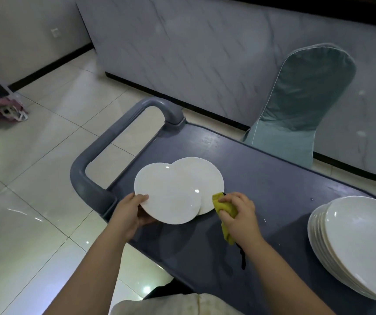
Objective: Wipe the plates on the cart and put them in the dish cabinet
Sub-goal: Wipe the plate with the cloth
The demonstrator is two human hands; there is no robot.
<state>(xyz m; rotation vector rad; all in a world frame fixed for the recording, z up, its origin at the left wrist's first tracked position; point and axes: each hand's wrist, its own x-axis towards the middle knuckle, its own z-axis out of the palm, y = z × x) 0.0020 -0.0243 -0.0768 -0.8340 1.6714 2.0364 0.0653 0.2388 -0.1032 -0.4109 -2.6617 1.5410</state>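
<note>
While our left hand (134, 209) grips the near rim of a glossy round white ceramic plate (168, 196) over the blue-grey plastic cart (273, 178), our right hand (239, 215) clutches a crumpled yellow cloth (224, 206); we judge the plate stiff, slick and breakable, best held by its rim, with the cart's edge close and open room rightward

Plates (171, 194) glossy ceramic prob.; cart (262, 178) matt plastic, scuffed; cloth (224, 209) soft yellow; floor (46, 155) glossy tile.
</note>
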